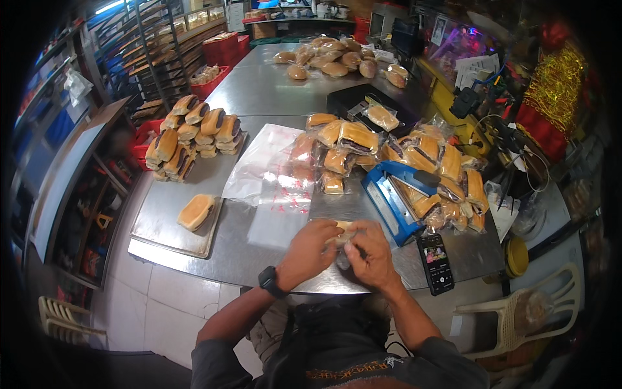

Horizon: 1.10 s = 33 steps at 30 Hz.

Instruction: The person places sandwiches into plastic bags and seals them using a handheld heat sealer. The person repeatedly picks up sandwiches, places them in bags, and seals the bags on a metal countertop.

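At the front edge of the steel table, my left hand and my right hand hold a filled bread roll in a clear plastic bag between them. My fingers cover most of it. To the right of my hands stands a blue hand impulse sealer. Flat clear plastic bags with red print lie just left of and beyond my left hand. Bagged rolls with dark filling are stacked past the bags, and a larger heap of bagged rolls lies behind and beside the sealer.
A metal tray at left carries a stack of unwrapped rolls and one single roll. A phone lies at the right front edge. Farther back are a black box and bagged buns. A plastic chair stands right.
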Tool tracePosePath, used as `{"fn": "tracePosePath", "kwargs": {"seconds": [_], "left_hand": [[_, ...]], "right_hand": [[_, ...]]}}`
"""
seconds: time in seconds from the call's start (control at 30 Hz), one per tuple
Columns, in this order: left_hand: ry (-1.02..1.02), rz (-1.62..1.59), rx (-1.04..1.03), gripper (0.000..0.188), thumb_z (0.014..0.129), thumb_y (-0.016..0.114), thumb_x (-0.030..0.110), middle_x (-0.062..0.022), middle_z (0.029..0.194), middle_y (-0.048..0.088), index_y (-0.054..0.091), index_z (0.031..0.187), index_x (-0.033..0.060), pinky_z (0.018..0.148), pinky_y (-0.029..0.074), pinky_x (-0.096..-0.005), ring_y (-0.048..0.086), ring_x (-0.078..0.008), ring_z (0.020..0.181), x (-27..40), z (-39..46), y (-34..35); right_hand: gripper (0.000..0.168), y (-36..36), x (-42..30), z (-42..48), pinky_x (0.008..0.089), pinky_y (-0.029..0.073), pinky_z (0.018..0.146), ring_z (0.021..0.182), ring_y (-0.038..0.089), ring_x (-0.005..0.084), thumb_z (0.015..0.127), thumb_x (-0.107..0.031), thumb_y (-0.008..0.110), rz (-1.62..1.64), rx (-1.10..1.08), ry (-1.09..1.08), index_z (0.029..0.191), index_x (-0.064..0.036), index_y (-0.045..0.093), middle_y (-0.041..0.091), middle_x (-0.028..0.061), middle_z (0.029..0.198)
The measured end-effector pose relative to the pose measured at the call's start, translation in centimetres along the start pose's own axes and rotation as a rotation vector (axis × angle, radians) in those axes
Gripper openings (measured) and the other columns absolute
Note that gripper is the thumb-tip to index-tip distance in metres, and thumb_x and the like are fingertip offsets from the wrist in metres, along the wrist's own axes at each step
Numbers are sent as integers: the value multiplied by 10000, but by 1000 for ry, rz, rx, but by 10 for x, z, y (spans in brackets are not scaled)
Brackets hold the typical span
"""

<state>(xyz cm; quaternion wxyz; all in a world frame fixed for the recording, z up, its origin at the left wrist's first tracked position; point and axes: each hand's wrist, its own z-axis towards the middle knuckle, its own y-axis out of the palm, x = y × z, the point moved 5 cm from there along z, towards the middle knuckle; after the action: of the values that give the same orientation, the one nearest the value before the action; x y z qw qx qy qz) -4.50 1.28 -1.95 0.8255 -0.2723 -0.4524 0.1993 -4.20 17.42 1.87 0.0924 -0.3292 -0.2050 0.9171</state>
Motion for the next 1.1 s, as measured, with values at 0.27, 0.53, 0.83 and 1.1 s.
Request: {"fn": "tracePosePath", "kwargs": {"seconds": [0.27,0.53,0.83,1.1], "left_hand": [[-152,-470,252,278,920,706,76,-143,1170,717,707,1187,-3,903,534,-362,690,-266,1060,21,-20,-34],[-376,-716,366,178,1002,677,126,-39,992,690,726,1106,-10,782,489,-257,613,-91,875,-35,-25,3],[-439,-818,422,210,1015,676,158,20,864,608,752,1139,7,757,464,-232,575,-70,851,-28,-29,2],[-170,-526,435,154,950,727,89,-51,864,644,777,1077,18,718,474,-290,587,-129,812,1,-24,-17]], "right_hand": [[186,11,43,12,268,509,757,762,597,97,1031,-156,592,632,96,586,977,1,675,651,25,812],[197,39,51,-10,210,482,764,870,588,57,936,-123,761,692,15,664,1081,-11,690,656,-5,892],[170,38,54,-11,259,475,704,773,590,68,961,-149,723,340,-9,588,987,18,729,673,1,814],[381,-3,-24,40,411,522,736,819,679,289,869,-234,794,-160,-58,-6,1142,7,680,711,125,931]]}}
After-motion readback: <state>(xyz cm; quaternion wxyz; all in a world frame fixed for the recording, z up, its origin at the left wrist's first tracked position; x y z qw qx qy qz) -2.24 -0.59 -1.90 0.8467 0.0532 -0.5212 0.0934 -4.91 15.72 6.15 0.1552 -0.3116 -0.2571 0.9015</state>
